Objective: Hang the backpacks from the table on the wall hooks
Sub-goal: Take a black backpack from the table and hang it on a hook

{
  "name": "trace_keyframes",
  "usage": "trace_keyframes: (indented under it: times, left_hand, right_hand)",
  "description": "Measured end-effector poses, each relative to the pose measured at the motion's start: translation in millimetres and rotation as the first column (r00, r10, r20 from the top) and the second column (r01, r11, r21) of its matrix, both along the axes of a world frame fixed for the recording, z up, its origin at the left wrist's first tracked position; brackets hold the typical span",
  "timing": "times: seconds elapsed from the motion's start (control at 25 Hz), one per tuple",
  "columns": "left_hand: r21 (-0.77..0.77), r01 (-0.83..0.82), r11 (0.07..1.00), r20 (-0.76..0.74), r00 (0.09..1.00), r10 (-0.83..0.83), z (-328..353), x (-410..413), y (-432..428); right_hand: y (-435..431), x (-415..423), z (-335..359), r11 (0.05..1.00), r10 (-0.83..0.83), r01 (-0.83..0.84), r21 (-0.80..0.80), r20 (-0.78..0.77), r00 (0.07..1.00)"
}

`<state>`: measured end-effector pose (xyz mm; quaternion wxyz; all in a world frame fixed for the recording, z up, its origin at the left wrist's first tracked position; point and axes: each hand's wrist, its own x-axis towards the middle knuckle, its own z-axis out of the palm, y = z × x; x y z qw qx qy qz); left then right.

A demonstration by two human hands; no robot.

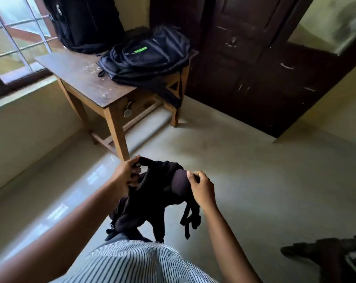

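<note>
Above floor, both hands (124,172) (201,186) grip dark backpack (152,201).

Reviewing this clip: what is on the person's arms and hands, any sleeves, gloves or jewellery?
No sleeve shows on either forearm as far as the frame reaches. The left hand and right hand wear no gloves, and no watch or bracelet shows at either wrist. The shirt below has fine dark and white stripes.
</note>
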<state>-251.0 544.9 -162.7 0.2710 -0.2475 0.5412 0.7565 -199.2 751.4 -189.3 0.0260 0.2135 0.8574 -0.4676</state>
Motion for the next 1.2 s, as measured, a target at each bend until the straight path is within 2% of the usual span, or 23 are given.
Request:
trace_keyframes:
  times: [0.08,0.2,0.36,0.48,0.6,0.68,0.8,0.88,1.04,1.12,1.2]
  left_hand:
    - [-0.026,-0.011,1.000,-0.052,0.999,0.009,14.1,-22.9,38.0]
    - [-0.041,-0.015,0.999,-0.110,0.994,0.011,26.9,-64.6,80.1]
    - [0.043,0.005,0.999,-0.120,0.993,0.001,27.4,-143.4,121.6]
    - [0.155,-0.059,0.986,-0.078,0.994,0.071,40.6,-213.5,149.9]
    - [0.188,-0.147,0.971,-0.087,0.982,0.165,52.4,-258.9,161.7]
    - [0.172,-0.221,0.960,-0.060,0.970,0.234,50.7,-277.2,165.0]
    - [0.146,-0.356,0.923,-0.006,0.933,0.361,42.5,-291.1,162.9]
    - [0.103,-0.460,0.882,-0.006,0.886,0.463,41.1,-295.0,160.0]
    - [0.017,-0.697,0.717,-0.008,0.717,0.697,40.2,-318.2,166.5]
    - [-0.039,-0.748,0.662,0.010,0.662,0.749,40.7,-339.5,171.5]
    - [-0.073,-0.779,0.623,0.029,0.623,0.782,43.8,-358.7,178.5]
  right_hand:
    - [39.6,-27.3,-4.0,1.000,0.006,-0.006,0.008,-0.018,1.000]
    - [81.2,-83.7,4.5,0.993,0.113,-0.114,-0.020,-0.051,0.992]
    - [120.0,-175.8,24.0,0.965,0.261,-0.262,0.000,-0.087,0.961]
    - [152.5,-255.8,44.4,0.934,0.358,-0.357,0.032,-0.062,0.932]
    - [170.8,-332.7,67.5,0.874,0.486,-0.479,0.083,-0.095,0.869]
    - [169.8,-393.2,76.6,0.819,0.574,-0.570,0.063,-0.098,0.813]
    - [134.8,-477.7,75.9,0.677,0.733,-0.735,0.034,-0.122,0.669]
    - [101.5,-524.2,66.8,0.562,0.826,-0.821,0.098,-0.121,0.550]
    - [33.4,-605.7,47.7,0.177,0.983,-0.905,0.386,-0.025,0.181]
    - [6.8,-642.7,39.1,0.003,0.994,-0.869,0.495,0.093,0.057]
    - [-9.5,-670.6,21.8,-0.185,0.955,-0.818,0.545,0.296,-0.019]
